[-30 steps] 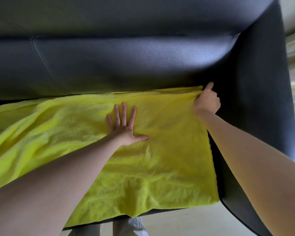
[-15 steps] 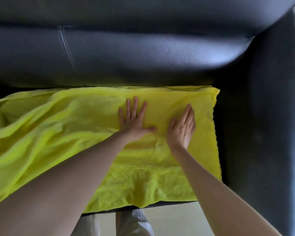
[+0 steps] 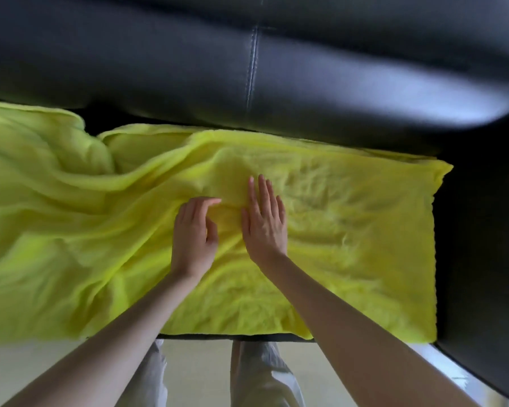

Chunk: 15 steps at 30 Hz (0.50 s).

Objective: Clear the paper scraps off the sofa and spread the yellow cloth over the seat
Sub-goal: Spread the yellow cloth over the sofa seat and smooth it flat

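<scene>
The yellow cloth [image 3: 350, 245] covers the seat of the black leather sofa [image 3: 306, 69]. Its right half lies fairly flat and reaches the right armrest [image 3: 482, 245]. Its left half [image 3: 56, 215] is rumpled in large folds, with a bunched flap at the back left. My right hand [image 3: 265, 224] presses flat on the cloth near the middle, fingers straight and pointing at the backrest. Just to its left, my left hand [image 3: 193, 236] rests on the cloth with fingers loosely bent over a fold. No paper scraps are in view.
The sofa backrest, with a stitched seam [image 3: 252, 54], fills the top of the view. Pale floor [image 3: 197, 371] and my light trouser legs [image 3: 262, 374] show below the seat's front edge.
My right hand left the cloth's back right corner and came to the middle beside my left hand. Both hands slid leftward over the cloth, and my left fingers went from flat to bent.
</scene>
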{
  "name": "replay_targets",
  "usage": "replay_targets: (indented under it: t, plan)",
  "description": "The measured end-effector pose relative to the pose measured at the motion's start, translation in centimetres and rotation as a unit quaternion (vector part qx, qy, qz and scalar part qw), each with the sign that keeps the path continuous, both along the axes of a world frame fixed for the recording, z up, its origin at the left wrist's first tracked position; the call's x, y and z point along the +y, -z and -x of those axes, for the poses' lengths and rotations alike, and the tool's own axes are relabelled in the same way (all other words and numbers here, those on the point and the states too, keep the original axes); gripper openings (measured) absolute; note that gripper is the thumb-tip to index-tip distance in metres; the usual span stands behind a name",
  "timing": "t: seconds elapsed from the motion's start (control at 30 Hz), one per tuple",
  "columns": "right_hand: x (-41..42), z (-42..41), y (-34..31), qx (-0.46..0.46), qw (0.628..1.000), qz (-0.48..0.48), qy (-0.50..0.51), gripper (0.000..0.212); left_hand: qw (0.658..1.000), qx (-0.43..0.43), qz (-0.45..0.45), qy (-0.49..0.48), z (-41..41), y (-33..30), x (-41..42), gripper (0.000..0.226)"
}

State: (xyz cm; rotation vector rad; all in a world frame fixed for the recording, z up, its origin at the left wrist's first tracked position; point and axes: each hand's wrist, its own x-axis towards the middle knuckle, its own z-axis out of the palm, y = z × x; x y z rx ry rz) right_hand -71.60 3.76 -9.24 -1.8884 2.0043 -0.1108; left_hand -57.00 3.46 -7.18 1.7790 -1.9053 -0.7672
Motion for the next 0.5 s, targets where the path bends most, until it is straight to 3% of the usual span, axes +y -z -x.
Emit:
replay_targets:
  t: [0.27, 0.5]
  plan:
    - [-2.9, -11.9, -1.3, 0.007, 0.999, 0.025, 0.039, 0.053, 0.998, 0.002, 0.037, -0.058, -11.0, -2.5, -4.6, 0.043]
    - [-7.5, -17.8, -2.8, -0.025, 0.998, 0.062, -0.006, 0.035, 0.998, -0.055, 0.017, 0.020, -20.3, -2.5, -11.0, 0.058]
